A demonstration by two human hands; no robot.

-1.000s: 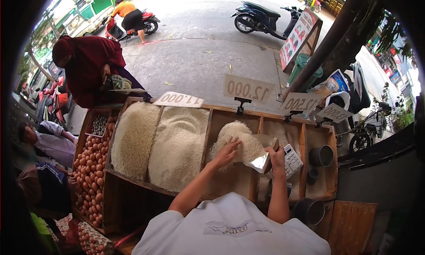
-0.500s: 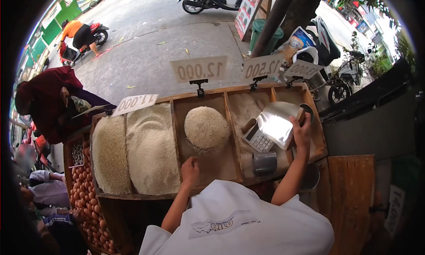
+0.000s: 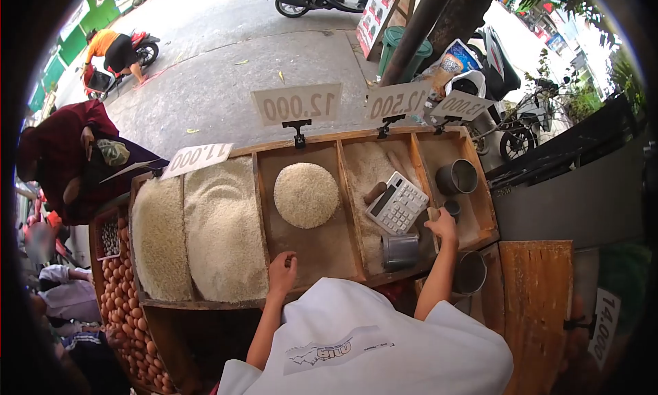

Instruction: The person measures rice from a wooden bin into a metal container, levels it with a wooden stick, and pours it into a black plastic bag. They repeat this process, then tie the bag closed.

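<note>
My right hand (image 3: 442,225) is closed round the wooden handle (image 3: 432,214) of a metal scoop, its shiny plate now turned out of sight. Just left of that hand lies a white calculator (image 3: 399,203), with a wooden stick end (image 3: 375,193) beside it. A grey metal measuring cup (image 3: 400,252) sits below the calculator. My left hand (image 3: 282,275) is curled into a fist at the front of the middle compartment; a small dark spot shows between its fingers, and I cannot tell what it is. Ahead of it is a round mound of rice (image 3: 306,195).
Rice (image 3: 226,227) fills the left compartments of the wooden bin (image 3: 260,196). Metal cups (image 3: 457,177) stand at the right. Price signs (image 3: 296,105) are clipped along the far edge. Brown eggs (image 3: 125,299) lie at the left, near a person in dark red (image 3: 68,145).
The scoop's shiny plate has swung out of sight, uncovering the calculator and the right-hand cups. My right hand has moved left and down. My left hand stays a fist; the view has shifted slightly.
</note>
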